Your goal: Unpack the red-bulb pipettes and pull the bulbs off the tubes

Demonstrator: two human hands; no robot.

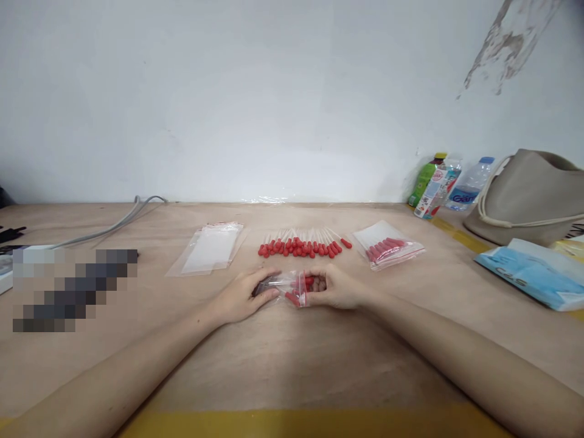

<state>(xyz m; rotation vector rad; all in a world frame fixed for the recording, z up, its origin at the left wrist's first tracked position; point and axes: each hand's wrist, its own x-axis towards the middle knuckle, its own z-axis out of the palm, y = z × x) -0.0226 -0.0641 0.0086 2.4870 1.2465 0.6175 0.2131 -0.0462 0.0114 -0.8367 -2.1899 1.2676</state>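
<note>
Between my two hands lies a clear zip bag (283,282) with a red line along its opening and several red-tipped sticks in it. My left hand (249,295) grips the bag's closed end, thumb in front and fingers behind. At the opening, my right hand (331,287) has its thumb and fingers around the zip edge, with red tips (310,281) showing by the fingers. Just beyond my hands is a row of loose red-tipped white sticks (298,246). Flat bags (212,246) lie to the left. To the right is a filled bag (385,244) of red-tipped sticks.
At the back right stand a green bottle (424,182), a carton (437,193) and a clear bottle (472,185) beside a grey-beige bag (529,194). A blue packet (533,274) lies at the right. A grey cable (114,228) and a blurred-out dark object (82,289) are on the left.
</note>
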